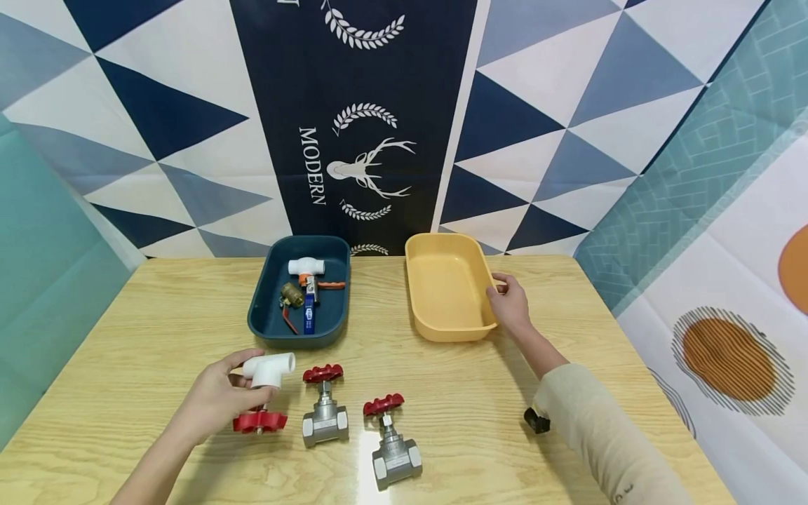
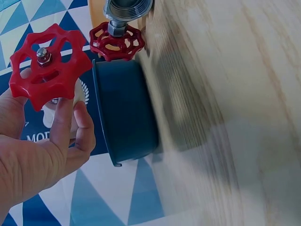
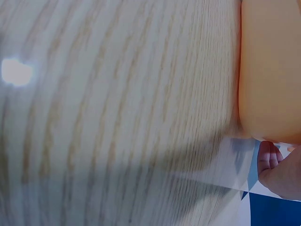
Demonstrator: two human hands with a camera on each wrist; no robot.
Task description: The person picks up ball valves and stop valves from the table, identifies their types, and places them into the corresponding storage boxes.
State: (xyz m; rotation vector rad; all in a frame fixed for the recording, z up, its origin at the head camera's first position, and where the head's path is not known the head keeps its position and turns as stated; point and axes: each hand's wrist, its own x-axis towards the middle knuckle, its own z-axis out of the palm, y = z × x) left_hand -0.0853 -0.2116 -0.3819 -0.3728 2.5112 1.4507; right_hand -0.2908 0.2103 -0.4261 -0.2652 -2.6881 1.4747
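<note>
My left hand (image 1: 214, 396) grips a white plastic stop valve (image 1: 268, 368) above the table's left side, its red handwheel (image 2: 51, 66) pointing down. The hand is in front of the blue bin (image 1: 255, 319), apart from it. At the yellow bin (image 1: 451, 333), my right hand (image 1: 510, 303) holds the right rim near the front corner, thumb towards the inside. In the right wrist view that hand (image 3: 280, 172) shows only partly, beside the bin's wall (image 3: 270, 70). Two metal gate valves with red handwheels stand on the table, one left (image 1: 325, 424) and one right (image 1: 398, 459).
Inside the blue bin lie a white ball valve (image 1: 306, 266) with an orange lever, a brass valve (image 1: 292, 294) with a red lever and a blue-handled valve (image 1: 309, 315). A patterned cloth wall (image 1: 379, 84) rises behind the wooden table (image 1: 467, 414).
</note>
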